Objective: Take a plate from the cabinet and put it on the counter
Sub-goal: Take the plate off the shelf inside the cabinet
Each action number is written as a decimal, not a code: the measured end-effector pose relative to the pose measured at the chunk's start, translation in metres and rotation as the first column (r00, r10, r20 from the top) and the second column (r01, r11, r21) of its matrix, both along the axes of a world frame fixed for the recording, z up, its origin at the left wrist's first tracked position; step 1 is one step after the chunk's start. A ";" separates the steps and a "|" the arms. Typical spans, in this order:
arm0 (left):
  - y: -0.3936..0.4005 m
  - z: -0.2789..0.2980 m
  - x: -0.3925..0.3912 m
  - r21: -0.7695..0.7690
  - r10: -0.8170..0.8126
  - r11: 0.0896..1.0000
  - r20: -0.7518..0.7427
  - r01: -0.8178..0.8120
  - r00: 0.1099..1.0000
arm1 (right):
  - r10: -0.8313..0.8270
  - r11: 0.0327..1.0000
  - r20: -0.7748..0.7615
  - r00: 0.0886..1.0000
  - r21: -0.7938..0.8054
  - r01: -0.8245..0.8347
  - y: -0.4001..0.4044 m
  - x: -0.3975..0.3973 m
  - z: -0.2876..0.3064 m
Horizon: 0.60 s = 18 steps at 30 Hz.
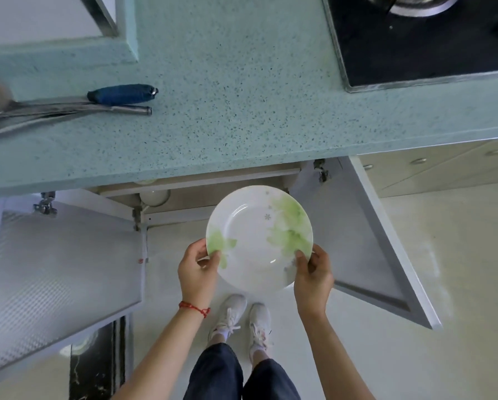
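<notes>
A person stands at a kitchen desk of speckled green stone and holds a plate in both hands, below the desk's front edge and in front of the open cabinet. The plate is white with pale green leaf patterns on its right side and lower left rim, and it faces up toward the camera. The left hand grips the plate's lower left rim, thumb on the top surface and the other fingers curled beneath. The right hand clasps the lower right rim in the same way. A red string bracelet circles the left wrist.

Both cabinet doors stand open: the left door shows a textured metallic inner face, and the right door swings out to the right. Inside the cabinet, a white bowl is partly visible under the desk's edge.

On the desk, to the left, lie metal utensils and a blue-wrapped handle. A black stove top sits at the desk's far right. White sneakers show below on the light floor.
</notes>
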<state>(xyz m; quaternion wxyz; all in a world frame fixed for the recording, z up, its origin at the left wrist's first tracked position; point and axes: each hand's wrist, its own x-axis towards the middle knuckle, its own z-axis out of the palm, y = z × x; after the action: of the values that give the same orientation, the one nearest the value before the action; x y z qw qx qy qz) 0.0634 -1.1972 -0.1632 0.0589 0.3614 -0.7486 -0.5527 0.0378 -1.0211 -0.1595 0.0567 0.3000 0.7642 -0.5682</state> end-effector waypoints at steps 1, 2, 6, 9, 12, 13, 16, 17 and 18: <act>0.000 0.008 -0.001 -0.002 -0.017 1.000 -0.003 0.017 1.000 | -0.011 1.000 -0.006 1.000 0.004 0.011 0.001 0.002 0.007; -0.001 0.015 -0.002 -0.004 -0.033 0.999 -0.008 0.033 0.999 | -0.022 1.000 -0.011 1.000 0.007 0.022 0.001 0.004 0.014; -0.002 0.043 -0.006 0.008 -0.100 0.995 -0.034 0.101 0.994 | -0.085 0.996 -0.035 0.996 0.007 0.085 0.002 0.012 0.043; 0.003 0.064 -0.007 0.013 -0.163 0.986 -0.050 0.163 0.985 | -0.139 0.990 -0.049 0.989 0.007 0.139 0.007 0.020 0.062; 0.011 0.081 -0.006 0.034 -0.205 0.978 -0.075 0.208 0.976 | -0.200 0.980 -0.064 0.978 -0.004 0.200 0.015 0.030 0.079; 0.015 0.087 -0.006 0.044 -0.220 0.973 -0.083 0.224 0.972 | -0.217 0.976 -0.074 0.973 -0.003 0.217 0.018 0.033 0.084; 0.028 0.101 -0.006 0.049 -0.291 0.954 -0.105 0.297 0.951 | -0.280 0.960 -0.095 0.955 -0.005 0.281 0.028 0.046 0.099; 0.033 0.106 -0.006 0.046 -0.316 0.946 -0.112 0.322 0.942 | -0.306 0.952 -0.101 0.947 -0.005 0.307 0.032 0.050 0.103; 0.037 0.109 -0.006 0.047 -0.341 0.936 -0.120 0.348 0.933 | -0.329 0.944 -0.108 0.938 -0.001 0.331 0.036 0.055 0.107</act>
<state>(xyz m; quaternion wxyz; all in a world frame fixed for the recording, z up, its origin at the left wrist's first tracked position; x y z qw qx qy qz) 0.0571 -1.1599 -0.0538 -0.0099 0.1955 -0.7770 -0.5983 0.0924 -0.9849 -0.0522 -0.0827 0.3936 0.7098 -0.5783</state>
